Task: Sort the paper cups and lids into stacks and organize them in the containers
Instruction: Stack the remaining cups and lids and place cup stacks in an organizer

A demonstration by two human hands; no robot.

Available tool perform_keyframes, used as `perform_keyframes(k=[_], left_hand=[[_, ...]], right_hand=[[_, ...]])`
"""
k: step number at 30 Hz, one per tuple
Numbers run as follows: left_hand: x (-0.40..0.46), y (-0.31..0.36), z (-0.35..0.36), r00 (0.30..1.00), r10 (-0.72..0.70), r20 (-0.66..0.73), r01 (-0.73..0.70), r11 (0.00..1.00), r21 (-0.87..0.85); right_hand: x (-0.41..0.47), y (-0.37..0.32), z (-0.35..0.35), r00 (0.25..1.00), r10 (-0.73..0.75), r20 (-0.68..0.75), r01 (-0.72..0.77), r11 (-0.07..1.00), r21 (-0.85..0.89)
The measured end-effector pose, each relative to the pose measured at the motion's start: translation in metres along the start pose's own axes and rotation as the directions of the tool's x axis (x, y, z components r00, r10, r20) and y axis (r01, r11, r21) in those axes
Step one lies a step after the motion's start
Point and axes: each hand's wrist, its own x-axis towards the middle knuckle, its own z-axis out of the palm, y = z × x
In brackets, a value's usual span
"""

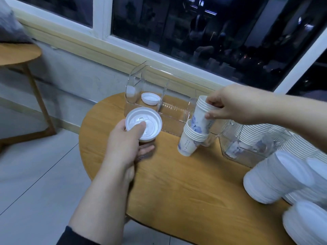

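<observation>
Two hands show: the left hand (126, 138) grips one white lid (143, 123), and the right hand (235, 105) holds one stack of paper cups (201, 114). A second cup stack (190, 138) leans just below the right hand. Two clear containers stand beyond the hands: one (159, 96) holds a single lid (150, 98), the other (247, 140) holds rows of cups. Two blurred lid stacks (276, 177) lie right of the right hand.

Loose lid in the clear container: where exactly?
Head view, upper centre: the loose lid lies in the clear container's left compartment, just behind the lid in the left hand.
</observation>
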Motion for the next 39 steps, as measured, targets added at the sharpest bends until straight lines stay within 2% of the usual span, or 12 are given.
perform_keyframes(k=[3,4,8,10,13,15,19,23,31,36,39], left_hand=[[-0.002,-0.001,-0.002,1.000,0.005,-0.004,-0.005,1.000,0.007],[-0.001,-0.001,-0.003,1.000,0.003,-0.007,-0.003,1.000,0.005],[0.006,0.001,-0.009,0.997,-0.020,-0.074,0.020,1.000,-0.010],[0.012,0.002,-0.012,0.995,-0.028,-0.099,0.027,0.999,-0.018],[0.021,0.002,-0.017,0.993,-0.024,-0.119,0.023,1.000,-0.002],[0.027,0.002,-0.022,0.991,-0.006,-0.131,0.006,1.000,0.006],[0.037,0.004,-0.032,0.986,0.037,-0.165,-0.034,0.999,0.018],[0.046,0.006,-0.038,0.992,0.016,-0.124,-0.018,1.000,-0.017],[0.056,-0.001,-0.034,0.998,0.009,-0.063,-0.008,1.000,0.022],[0.056,-0.002,-0.032,0.997,0.019,-0.072,-0.016,0.999,0.031],[0.056,-0.001,-0.031,0.997,0.011,-0.077,-0.009,1.000,0.017]], right_hand=[[0.003,-0.002,0.016,0.996,0.015,0.089,-0.018,0.999,0.032],[0.004,-0.003,0.016,0.998,0.019,0.065,-0.021,0.999,0.043],[0.015,-0.018,-0.007,0.981,0.028,-0.193,-0.007,0.994,0.112],[0.037,-0.033,-0.015,0.979,-0.017,-0.203,0.047,0.989,0.143],[0.092,-0.050,-0.012,0.980,-0.123,-0.155,0.133,0.989,0.059],[0.133,-0.059,-0.004,0.988,-0.140,-0.067,0.137,0.989,-0.049],[0.202,-0.067,0.016,0.991,-0.061,0.116,0.089,0.962,-0.256],[0.249,-0.069,0.040,0.978,0.004,0.210,0.083,0.911,-0.405],[0.299,-0.076,0.081,0.939,0.077,0.335,0.094,0.879,-0.468],[0.304,-0.079,0.080,0.958,0.056,0.280,0.096,0.859,-0.502],[0.301,-0.078,0.073,0.965,0.016,0.262,0.109,0.885,-0.452]])
